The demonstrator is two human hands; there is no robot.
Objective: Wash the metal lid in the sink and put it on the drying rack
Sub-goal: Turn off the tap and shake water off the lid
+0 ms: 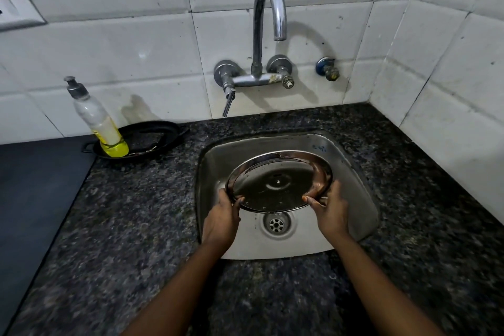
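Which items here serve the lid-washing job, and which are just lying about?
In use: metal lid, left hand, right hand, sink, tap.
Lying about: soap bottle, black pan, wall valve.
No drying rack in view.

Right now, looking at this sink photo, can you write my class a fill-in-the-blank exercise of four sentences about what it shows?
1. The metal lid is held over the sink by ____ hands.
2. The soap bottle stands in a black dish to the ____ of the sink.
3. The liquid at the bottom of the bottle is ____.
4. The drain shows just ____ the lid in the picture.

Missing words: two; left; yellow; below
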